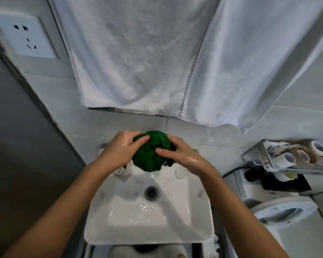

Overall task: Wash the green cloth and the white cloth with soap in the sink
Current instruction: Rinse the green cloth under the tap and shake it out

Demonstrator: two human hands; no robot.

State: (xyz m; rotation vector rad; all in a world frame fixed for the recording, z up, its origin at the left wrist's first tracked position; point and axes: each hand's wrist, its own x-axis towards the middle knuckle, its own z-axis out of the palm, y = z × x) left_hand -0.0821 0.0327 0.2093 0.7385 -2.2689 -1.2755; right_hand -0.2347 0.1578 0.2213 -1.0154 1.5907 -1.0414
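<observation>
A bunched-up green cloth [151,152] is held above the back of the white sink [119,228]. My left hand [122,147] grips its left side, thumb on top. My right hand [179,155] grips its right side with the thumb across the front. Both hands look wet. A crumpled white cloth [124,171] lies at the sink's back left, partly hidden under my left wrist. Water glistens in the basin around the drain [151,191]. The tap is hidden behind the cloth.
Two large white towels [138,58] hang on the wall behind the sink. A wall socket [25,36] is at the upper left. A metal rack [280,159] with rolls stands at the right, above a white appliance [287,216].
</observation>
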